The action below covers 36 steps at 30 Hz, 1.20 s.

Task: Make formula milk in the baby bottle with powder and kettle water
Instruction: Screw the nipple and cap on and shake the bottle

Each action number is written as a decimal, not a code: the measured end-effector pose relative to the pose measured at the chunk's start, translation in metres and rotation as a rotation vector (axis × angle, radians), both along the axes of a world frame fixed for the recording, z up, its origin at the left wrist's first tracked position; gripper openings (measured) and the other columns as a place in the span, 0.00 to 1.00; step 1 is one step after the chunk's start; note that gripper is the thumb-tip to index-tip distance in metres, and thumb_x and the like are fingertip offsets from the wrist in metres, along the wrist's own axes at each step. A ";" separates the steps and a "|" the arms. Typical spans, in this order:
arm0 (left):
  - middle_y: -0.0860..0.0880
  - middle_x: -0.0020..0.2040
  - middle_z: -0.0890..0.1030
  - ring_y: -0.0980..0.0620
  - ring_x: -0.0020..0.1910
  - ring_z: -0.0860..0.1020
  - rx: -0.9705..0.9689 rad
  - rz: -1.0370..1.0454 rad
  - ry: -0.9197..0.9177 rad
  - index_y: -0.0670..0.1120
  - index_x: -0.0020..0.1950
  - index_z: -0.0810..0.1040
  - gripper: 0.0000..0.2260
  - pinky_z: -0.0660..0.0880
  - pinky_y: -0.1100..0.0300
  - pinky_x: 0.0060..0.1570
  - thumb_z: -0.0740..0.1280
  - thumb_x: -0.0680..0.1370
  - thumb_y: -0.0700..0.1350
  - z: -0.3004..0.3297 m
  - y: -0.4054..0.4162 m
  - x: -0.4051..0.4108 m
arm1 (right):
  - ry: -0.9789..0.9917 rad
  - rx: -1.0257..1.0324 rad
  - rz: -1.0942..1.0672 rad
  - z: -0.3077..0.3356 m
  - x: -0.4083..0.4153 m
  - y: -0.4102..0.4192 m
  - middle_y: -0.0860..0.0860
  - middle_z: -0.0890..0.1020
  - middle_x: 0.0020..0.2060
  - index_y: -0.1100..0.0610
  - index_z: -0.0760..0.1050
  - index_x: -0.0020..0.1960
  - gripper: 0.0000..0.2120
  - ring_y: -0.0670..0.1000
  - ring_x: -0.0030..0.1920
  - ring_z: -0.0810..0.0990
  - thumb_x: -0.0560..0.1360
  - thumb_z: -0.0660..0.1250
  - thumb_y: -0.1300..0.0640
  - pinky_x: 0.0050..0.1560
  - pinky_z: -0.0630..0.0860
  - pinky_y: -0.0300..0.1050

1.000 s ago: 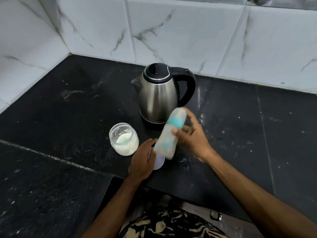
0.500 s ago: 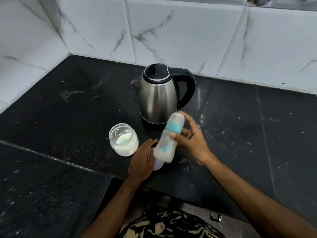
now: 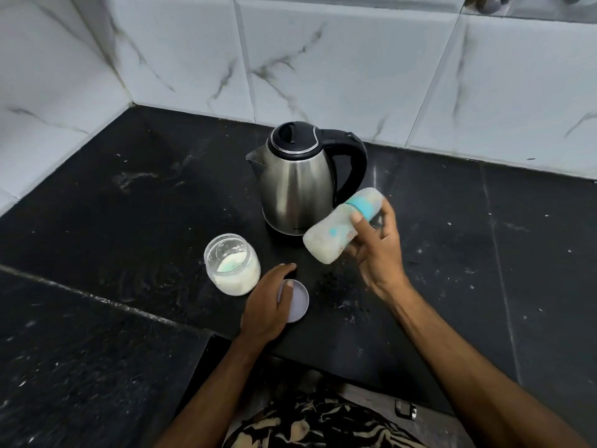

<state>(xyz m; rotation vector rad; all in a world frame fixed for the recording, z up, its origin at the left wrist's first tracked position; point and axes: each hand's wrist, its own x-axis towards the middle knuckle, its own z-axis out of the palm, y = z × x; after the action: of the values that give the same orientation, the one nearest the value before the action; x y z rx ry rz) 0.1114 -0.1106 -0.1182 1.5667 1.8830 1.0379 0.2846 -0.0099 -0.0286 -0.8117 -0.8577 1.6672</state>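
One kettle [image 3: 297, 185], one baby bottle [image 3: 342, 231], one powder jar [image 3: 232, 265], one lid [image 3: 298, 300].

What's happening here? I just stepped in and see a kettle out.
A person is mixing baby formula. The right hand holds a capped bottle tilted in the air, milky inside, in front of the kettle. The left hand rests on a lid lying flat on the counter. The powder jar stands open beside it.

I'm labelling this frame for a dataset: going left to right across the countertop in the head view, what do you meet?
Powder jar → left hand resting on the lid → kettle → baby bottle held tilted by the right hand.
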 end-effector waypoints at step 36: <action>0.46 0.64 0.79 0.47 0.64 0.76 -0.001 -0.021 -0.015 0.42 0.66 0.76 0.17 0.71 0.47 0.65 0.59 0.79 0.44 -0.002 0.002 -0.003 | -0.395 0.437 0.379 -0.009 -0.001 0.006 0.53 0.82 0.57 0.44 0.61 0.74 0.39 0.56 0.57 0.83 0.71 0.77 0.59 0.56 0.81 0.50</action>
<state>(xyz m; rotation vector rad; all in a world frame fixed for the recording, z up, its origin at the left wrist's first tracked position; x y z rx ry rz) 0.1086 -0.1086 -0.1205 1.5704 1.8525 1.0374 0.2836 -0.0038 -0.0377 -0.7065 -1.6699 1.5661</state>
